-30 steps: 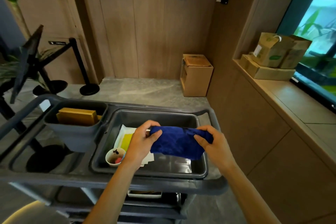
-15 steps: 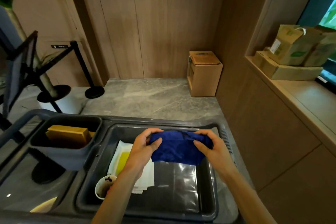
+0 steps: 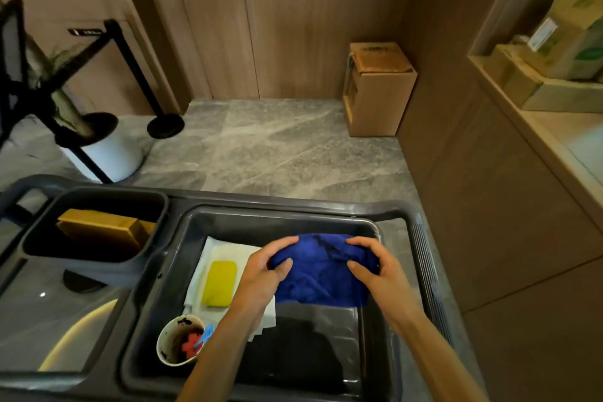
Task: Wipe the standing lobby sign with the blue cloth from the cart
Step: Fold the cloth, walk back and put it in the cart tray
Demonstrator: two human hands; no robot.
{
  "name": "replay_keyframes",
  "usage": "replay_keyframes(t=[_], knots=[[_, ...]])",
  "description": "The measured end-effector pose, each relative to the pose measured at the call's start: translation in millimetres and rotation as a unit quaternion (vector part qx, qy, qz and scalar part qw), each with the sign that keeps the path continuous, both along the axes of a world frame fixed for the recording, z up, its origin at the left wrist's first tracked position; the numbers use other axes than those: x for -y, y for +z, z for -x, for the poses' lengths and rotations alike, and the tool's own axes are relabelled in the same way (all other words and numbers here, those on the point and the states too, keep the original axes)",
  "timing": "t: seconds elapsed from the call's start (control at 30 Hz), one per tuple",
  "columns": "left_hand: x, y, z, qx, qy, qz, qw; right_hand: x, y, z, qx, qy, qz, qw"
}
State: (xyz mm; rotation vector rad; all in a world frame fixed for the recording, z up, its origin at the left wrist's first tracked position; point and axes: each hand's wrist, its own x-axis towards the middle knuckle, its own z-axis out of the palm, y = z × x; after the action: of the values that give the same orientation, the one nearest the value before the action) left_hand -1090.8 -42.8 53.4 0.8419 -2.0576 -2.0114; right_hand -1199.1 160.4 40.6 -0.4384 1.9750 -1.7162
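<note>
Both hands, left hand (image 3: 261,274) and right hand (image 3: 380,271), clutch the bunched blue cloth (image 3: 321,274) above the grey cart's dark plastic tray (image 3: 277,219).

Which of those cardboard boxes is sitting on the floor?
The lone cardboard box standing upright in the corner against the wood-panelled wall. The other boxes are stacked up on the wooden ledge at the right, off the floor.

We see a yellow sponge (image 3: 219,283) on white paper (image 3: 225,250), a stained paper cup (image 3: 177,343), a cardboard box (image 3: 378,88) against the wall, and a white planter (image 3: 109,153).
</note>
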Motion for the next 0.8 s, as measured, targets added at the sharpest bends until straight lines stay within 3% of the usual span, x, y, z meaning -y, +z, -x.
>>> replay_keyframes(t=[0.27, 0.57, 0.8], knots=[[15.8, -56.3, 17.0, 0.081, -0.026, -0.025, 0.996, 13.1, -55.0, -3.5, 0.062, -0.058, -0.038, 0.996], [11.0, -147.7, 31.9, 0.206, -0.084, 0.007, 0.975, 22.8, -131.0, -2.0, 0.111, -0.092, -0.134, 0.981], [12.3, -198.4, 39.3, 0.245, -0.106, -0.004, 0.964, 34.4, -179.7, 5.8, 0.085, -0.068, -0.192, 0.975]])
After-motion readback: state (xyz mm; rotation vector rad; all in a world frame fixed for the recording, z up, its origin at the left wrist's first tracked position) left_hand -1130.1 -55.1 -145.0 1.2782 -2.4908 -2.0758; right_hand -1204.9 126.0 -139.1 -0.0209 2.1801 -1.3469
